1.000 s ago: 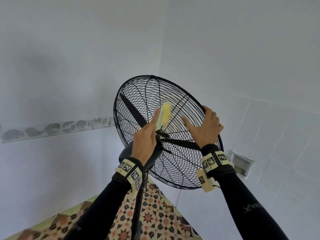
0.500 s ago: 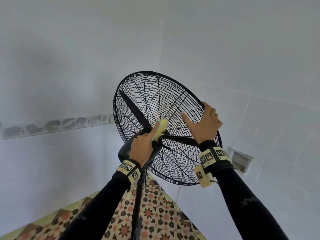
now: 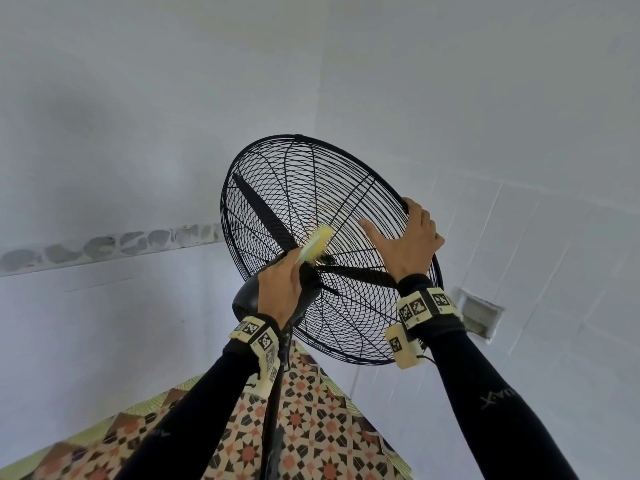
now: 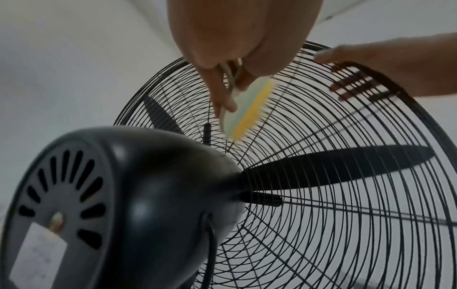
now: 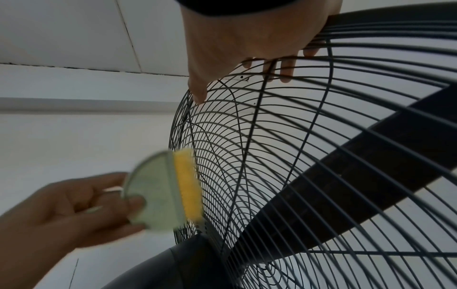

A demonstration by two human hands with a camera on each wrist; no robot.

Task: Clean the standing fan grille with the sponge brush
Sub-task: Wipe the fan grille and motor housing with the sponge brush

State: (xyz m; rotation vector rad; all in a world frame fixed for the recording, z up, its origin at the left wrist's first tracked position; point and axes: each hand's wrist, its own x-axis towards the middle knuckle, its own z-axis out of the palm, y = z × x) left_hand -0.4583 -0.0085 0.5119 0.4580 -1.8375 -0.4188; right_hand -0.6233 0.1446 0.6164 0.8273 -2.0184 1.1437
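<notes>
A black standing fan with a round wire grille [image 3: 311, 188] [image 4: 346, 224] [image 5: 321, 156] tilts away from me, seen from its back. My left hand [image 3: 278, 285] [image 4: 230, 64] [image 5: 61, 207] grips the pale green sponge brush [image 3: 317, 242] [image 4: 247, 109] [image 5: 170, 191], whose yellow sponge lies against the rear grille just above the black motor housing [image 3: 249, 299] [image 4: 138, 195]. My right hand [image 3: 408, 240] [image 5: 247, 45] holds the grille's right rim, its fingers hooked over the edge and its thumb spread on the wires. Black blades [image 4: 333, 168] show inside.
The fan's black pole [image 3: 273, 410] runs down between my arms to a patterned tiled floor [image 3: 311, 434]. White walls meet in a corner behind the fan. A recessed wall box [image 3: 479, 313] sits at the right, close to the grille's rim.
The sponge brush slid down the rear grille toward the hub, then came a little back up. My right hand stayed on the rim while the view shifted.
</notes>
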